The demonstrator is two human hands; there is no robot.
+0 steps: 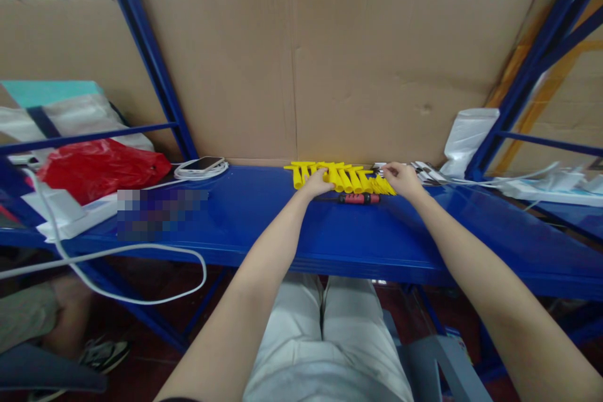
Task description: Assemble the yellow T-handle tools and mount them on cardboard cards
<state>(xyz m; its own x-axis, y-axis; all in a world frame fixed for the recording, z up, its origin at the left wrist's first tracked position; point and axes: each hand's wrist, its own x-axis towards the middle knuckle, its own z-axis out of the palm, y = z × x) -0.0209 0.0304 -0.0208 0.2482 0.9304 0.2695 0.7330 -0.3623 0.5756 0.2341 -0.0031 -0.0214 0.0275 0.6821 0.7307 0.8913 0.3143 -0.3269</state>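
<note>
Several yellow plastic T-shaped pieces (346, 179) with tubular stems lie in a row at the back of the blue shelf. At the row's left part, my left hand (318, 184) rests against the pieces, thumb and forefinger apart. My right hand (403, 179) is at the row's right end, its fingertips pinched together beside small black-and-white pieces (424, 172); what is between them is too small to make out. Flat yellow pieces (382, 186) lie piled just left of that hand. In front of the row is a screwdriver with a red and black handle (359, 199).
A phone (205, 164) lies on a coiled white cable to the left. Beyond it are a red plastic bag (103, 166) and a white power strip (85, 217). Cardboard (367, 75) backs the shelf between blue posts. A white pouch (466, 141) leans at the right post. Another person's leg (70, 308) shows lower left.
</note>
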